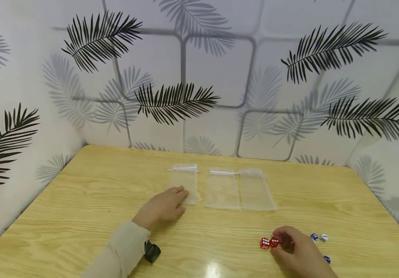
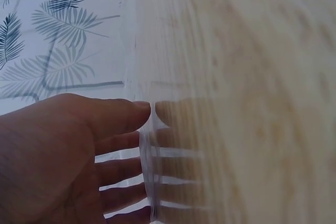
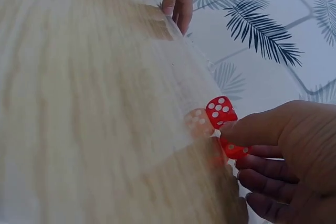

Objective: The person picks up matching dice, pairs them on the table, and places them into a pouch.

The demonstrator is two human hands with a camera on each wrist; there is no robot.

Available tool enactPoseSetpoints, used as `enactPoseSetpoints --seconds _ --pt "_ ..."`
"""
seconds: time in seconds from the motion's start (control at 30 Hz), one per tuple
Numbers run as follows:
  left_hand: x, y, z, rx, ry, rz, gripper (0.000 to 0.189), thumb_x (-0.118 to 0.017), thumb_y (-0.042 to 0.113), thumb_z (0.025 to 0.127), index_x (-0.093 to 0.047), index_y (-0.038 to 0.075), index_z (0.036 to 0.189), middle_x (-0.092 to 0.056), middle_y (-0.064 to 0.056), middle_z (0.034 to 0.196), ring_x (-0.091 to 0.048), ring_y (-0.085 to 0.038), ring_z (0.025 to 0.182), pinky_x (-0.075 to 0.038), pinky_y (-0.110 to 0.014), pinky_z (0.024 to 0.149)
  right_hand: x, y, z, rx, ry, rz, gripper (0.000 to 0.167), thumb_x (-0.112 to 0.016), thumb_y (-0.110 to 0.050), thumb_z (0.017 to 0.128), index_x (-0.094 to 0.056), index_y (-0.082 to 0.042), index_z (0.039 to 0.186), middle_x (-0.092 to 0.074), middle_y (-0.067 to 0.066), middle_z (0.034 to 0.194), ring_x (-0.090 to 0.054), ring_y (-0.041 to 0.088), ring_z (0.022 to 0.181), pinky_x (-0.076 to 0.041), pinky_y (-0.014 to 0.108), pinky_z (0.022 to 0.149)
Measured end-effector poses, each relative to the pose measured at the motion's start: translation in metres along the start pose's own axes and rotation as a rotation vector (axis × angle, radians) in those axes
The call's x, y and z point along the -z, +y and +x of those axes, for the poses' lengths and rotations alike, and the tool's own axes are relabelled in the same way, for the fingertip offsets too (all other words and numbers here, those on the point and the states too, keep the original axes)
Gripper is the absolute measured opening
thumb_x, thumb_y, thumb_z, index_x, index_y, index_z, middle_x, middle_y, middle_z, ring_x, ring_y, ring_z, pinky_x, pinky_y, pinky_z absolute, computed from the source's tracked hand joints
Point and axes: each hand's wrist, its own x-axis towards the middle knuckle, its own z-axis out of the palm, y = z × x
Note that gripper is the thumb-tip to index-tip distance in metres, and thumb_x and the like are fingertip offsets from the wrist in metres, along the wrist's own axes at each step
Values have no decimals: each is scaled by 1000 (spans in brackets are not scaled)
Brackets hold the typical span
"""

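My left hand [image 1: 166,204] rests its fingertips on the leftmost of three sheer white drawstring pouches [image 1: 187,177], which lies flat on the table. In the left wrist view, the thumb and fingers [image 2: 118,169] are spread and touch the surface. Farther right, my right hand [image 1: 298,249] pinches a red die [image 1: 274,242] between thumb and fingers; the right wrist view shows this die [image 3: 234,149] partly hidden by the thumb. Touching or close beside it is another red die [image 1: 264,243] with white dots.
The middle pouch [image 1: 221,191] and the right pouch [image 1: 256,191] lie side by side farther back. Near the right hand are blue dice [image 1: 314,236] and a white die [image 1: 324,237], some partly hidden. A patterned wall [image 1: 216,77] borders the wooden table [image 1: 63,204].
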Motion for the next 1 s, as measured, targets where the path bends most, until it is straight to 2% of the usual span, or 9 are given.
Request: enactPoseSetpoints --seconds 0.23,0.43,0.57,0.73,0.87,1.0 --pt "-2 2 3 -6 -9 38 51 -51 26 98 -40 7 144 -33 -13 153 -31 -31 142 -29 -44 114 11 -4 0 -12 13 -81 32 -78 -23 78 -64 -10 103 -65 -5 91 -56 2 79 -50 22 67" --pt "-3 1 3 -22 5 58 50 -50 26 98 -41 6 144 -34 -14 152 -32 -31 141 -30 -45 114 15 -9 4 142 148 -126 26 -78 -14 76 -65 -12 98 -64 -8 87 -55 -1 76 -49 23 65" --pt "-3 0 2 -12 5 55 51 -50 26 98 -41 6 144 -34 -14 152 -31 -31 141 -30 -45 114 14 -14 9 214 182 -130 25 -78 -13 77 -65 -10 98 -64 -7 87 -55 1 75 -49 24 64" --pt "-1 1 1 6 10 43 50 -49 28 99 -43 7 143 -36 -15 151 -32 -32 141 -31 -46 113 11 -24 17 246 177 -104 25 -78 -11 77 -65 -9 98 -64 -5 87 -57 5 75 -49 25 64" --pt "0 2 6 -5 36 65 44 -47 28 100 -48 6 138 -44 -14 146 -40 -34 135 -36 -48 109 8 -33 23 245 151 -86 23 -77 -12 79 -64 -10 98 -64 -5 87 -57 5 76 -49 24 65" --pt "1 1 14 -34 102 105 33 -50 25 99 -58 5 124 -57 -13 127 -54 -33 117 -48 -45 95 6 -40 28 268 154 -77 21 -75 -9 79 -65 -9 97 -64 -3 85 -57 3 74 -50 23 64"
